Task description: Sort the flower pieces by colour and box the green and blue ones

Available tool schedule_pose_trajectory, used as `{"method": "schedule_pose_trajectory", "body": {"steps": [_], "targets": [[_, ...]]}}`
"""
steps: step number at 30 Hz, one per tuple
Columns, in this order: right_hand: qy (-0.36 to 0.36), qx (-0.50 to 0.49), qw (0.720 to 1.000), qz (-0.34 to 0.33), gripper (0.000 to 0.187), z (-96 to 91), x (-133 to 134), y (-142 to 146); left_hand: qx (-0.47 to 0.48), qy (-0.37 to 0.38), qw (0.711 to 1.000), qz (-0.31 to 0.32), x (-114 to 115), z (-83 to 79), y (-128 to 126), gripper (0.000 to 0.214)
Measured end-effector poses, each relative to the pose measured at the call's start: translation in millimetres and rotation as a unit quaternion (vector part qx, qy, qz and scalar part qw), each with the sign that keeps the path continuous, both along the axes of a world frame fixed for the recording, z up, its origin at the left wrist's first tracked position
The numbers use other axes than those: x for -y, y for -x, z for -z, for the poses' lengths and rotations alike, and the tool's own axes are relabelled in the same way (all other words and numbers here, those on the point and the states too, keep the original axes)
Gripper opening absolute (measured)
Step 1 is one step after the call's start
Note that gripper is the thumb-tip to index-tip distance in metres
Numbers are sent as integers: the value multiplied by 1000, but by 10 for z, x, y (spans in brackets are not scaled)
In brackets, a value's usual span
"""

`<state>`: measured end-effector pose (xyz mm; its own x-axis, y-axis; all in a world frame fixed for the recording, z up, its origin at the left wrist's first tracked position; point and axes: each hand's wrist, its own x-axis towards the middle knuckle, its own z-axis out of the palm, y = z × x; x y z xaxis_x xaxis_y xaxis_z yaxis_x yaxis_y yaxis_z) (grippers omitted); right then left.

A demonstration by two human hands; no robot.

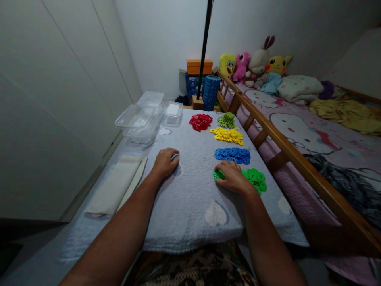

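Right hand [230,177] is lowered onto the green flower-shaped pieces [255,179], its fingers curled over part of them; whether any piece is gripped, I cannot tell. These pieces lie near the right edge of the bench [178,222], at the near end of a row of coloured piles. Left hand [166,162] rests on the bench well apart from them, fingers bent, with a gap between thumb and fingertips.

Beyond the green pile lie, in order, blue pieces [232,155], yellow pieces [228,136] and lime pieces [226,120], with red pieces [201,122] left of the lime. Bench covering: pale blue-grey cloth [193,143], quilted, wrinkled, printed with pale hearts. Along its left side: clear plastic containers [147,119] and, nearer, a folded cream cloth [116,184].

Right of the bench, a wooden rail [272,135] borders a bed [262,104] with pink printed bedding; plush toys [258,61] sit at its far end. Behind the bench, I note a dark upright pole [204,49], an orange box [199,66], a ribbed blue cylinder [211,93] and a plain pale wall [160,35]. Light is dim.
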<state>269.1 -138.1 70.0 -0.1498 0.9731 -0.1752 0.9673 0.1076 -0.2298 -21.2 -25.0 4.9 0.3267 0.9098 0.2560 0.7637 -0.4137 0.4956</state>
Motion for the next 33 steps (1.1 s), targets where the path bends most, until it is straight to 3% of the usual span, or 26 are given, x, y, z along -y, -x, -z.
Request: {"method": "schedule_pose_trajectory", "body": {"steps": [7,13,16,19,24,29,33], "targets": [[-2,6,1000,-5,39,-113,-55,42,4,0,1000,-3,-12,32,10,31],[-43,6,997,-71,44,-327,-297,502,18,1,1000,-11,-2,48,-6,29],[-65,7,992,-103,40,-210,-439,814,31,1,999,-17,16,38,-23,29],[-98,-15,990,-99,39,55,-537,1057,57,3,998,-26,28,18,-26,28],[-138,-42,987,-74,27,419,-561,1202,120,-16,991,-61,24,-28,-1,26],[-162,-57,982,-73,22,513,-546,1191,147,-76,979,-123,44,-123,7,21],[-170,-66,981,-72,21,541,-554,1185,136,-133,966,-177,63,-311,39,21]]}}
